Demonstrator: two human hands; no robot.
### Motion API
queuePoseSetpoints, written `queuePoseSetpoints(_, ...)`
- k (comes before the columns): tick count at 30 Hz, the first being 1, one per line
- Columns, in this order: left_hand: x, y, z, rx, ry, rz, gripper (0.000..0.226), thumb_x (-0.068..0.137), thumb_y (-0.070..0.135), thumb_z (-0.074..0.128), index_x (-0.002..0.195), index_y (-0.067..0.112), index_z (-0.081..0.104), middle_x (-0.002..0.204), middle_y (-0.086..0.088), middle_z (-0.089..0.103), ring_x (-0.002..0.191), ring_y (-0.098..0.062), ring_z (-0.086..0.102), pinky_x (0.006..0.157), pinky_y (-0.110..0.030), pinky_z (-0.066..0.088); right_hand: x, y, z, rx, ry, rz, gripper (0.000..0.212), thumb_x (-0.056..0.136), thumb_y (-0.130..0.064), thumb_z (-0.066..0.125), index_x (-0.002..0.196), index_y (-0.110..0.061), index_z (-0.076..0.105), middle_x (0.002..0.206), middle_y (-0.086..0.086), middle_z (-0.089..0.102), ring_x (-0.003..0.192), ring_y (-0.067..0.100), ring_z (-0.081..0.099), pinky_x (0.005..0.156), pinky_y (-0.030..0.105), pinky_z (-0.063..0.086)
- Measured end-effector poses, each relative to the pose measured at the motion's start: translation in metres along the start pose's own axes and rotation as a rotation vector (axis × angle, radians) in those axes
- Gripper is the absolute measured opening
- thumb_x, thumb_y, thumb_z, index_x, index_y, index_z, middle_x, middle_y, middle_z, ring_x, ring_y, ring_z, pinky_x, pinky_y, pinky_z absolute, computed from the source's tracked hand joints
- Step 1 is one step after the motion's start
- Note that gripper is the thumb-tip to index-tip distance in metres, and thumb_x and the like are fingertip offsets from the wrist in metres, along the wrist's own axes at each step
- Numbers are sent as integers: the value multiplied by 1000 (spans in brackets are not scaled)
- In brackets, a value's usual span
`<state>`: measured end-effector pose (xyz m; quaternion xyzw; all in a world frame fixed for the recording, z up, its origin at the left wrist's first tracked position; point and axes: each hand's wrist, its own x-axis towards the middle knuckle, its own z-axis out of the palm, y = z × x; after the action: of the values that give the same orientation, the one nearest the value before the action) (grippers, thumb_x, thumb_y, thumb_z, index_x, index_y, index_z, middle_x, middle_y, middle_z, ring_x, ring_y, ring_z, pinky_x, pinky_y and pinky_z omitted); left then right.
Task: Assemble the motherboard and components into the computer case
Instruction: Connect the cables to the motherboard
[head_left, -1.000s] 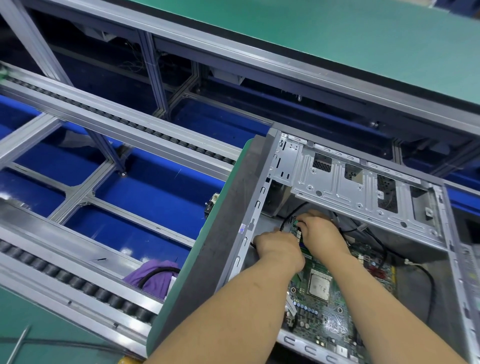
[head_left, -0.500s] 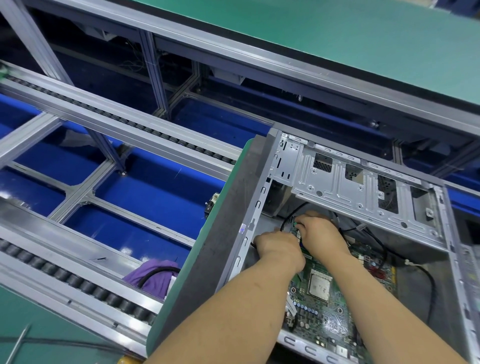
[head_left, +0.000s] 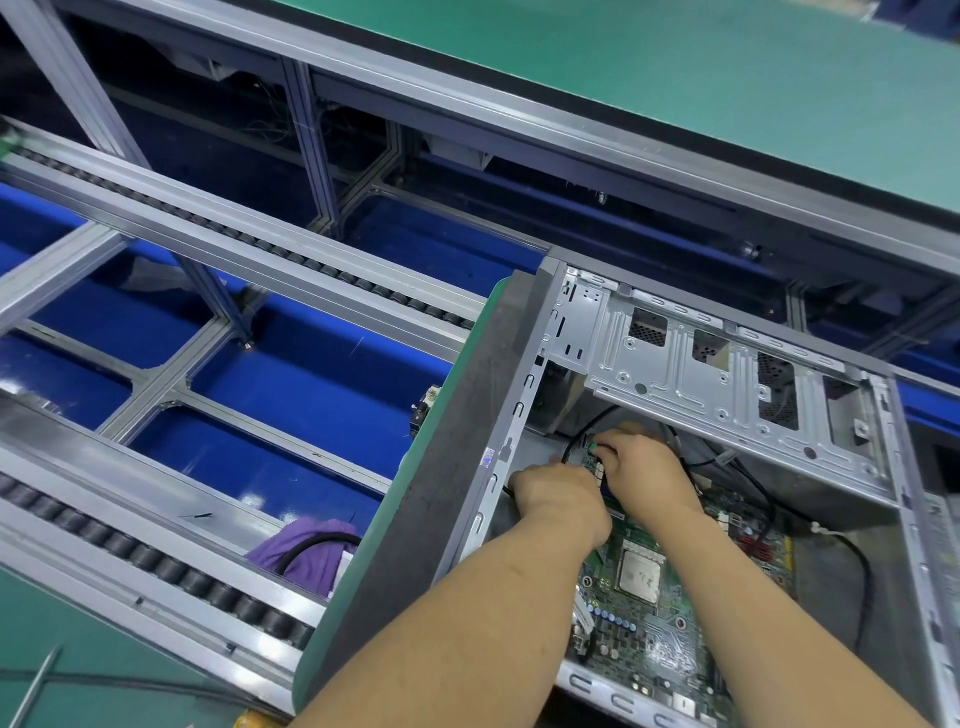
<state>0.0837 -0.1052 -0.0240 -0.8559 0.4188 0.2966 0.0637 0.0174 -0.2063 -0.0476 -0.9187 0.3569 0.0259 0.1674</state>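
Green board fills the floor of the computer case (head_left: 519, 415), which lies open-side up on the worktop (head_left: 457, 405), so I can reach straight down. My left hand (head_left: 553, 493) rests curled at the motherboard (head_left: 649, 623) far corner, likely steadying; what it holds I cannot tell. Just right, touching it, my right hand (head_left: 641, 467) pinches a small green-tipped connector (head_left: 592, 448) over that corner, black cable (head_left: 584, 431) looping behind.
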Motion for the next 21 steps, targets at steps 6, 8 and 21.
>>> queuePoseSetpoints(6, 1, 0, 0, 13, 7, 4, 44, 91, 34, 51, 129, 12, 51, 124, -7, 57, 111, -28, 57, 82, -38, 40, 1, 1, -4, 32, -51, 65, 34, 106, -22, 52, 137, -17, 63, 119, 14, 72, 104, 30, 67, 87, 35, 54)
queuePoseSetpoints(8, 1, 0, 0, 14, 13, 6, 47, 92, 35, 51, 132, 11, 49, 126, -7, 56, 113, -28, 56, 84, -38, 40, 1, 2, -6, 46, -57, 78, 33, 106, -22, 52, 137, -17, 63, 118, 13, 73, 101, 30, 68, 84, 33, 53)
queuePoseSetpoints(21, 3, 0, 2, 16, -1, -2, 49, 90, 34, 52, 133, 11, 48, 127, -7, 56, 113, -28, 55, 83, -39, 39, 1, 5, -7, 95, -68, 94, 27, 104, -25, 55, 126, -18, 70, 114, 8, 74, 93, 25, 67, 80, 28, 51)
